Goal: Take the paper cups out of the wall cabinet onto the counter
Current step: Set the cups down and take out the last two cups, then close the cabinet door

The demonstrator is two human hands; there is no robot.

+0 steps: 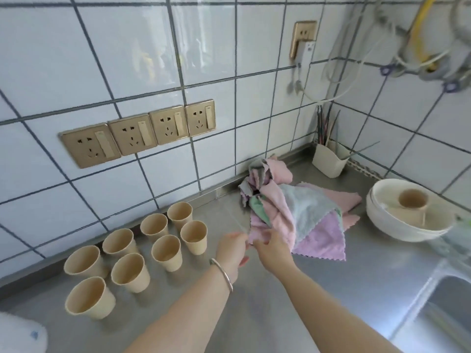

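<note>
Head cam: eight paper cups (132,250) stand upright in two rows on the steel table (293,301), close to the tiled wall on the left, all look empty. Open steel in front of them and out toward the sink (448,301) at the right edge. Both hands meet in the middle: left hand (233,249) has loosely curled fingers at the corner of the pink cloth, right hand (274,247) pinches that cloth pile (305,215). Stacked white bowls (397,225) on the right hold one more cup (413,200), and the corner holder (328,159) has thin sticks in it
</note>
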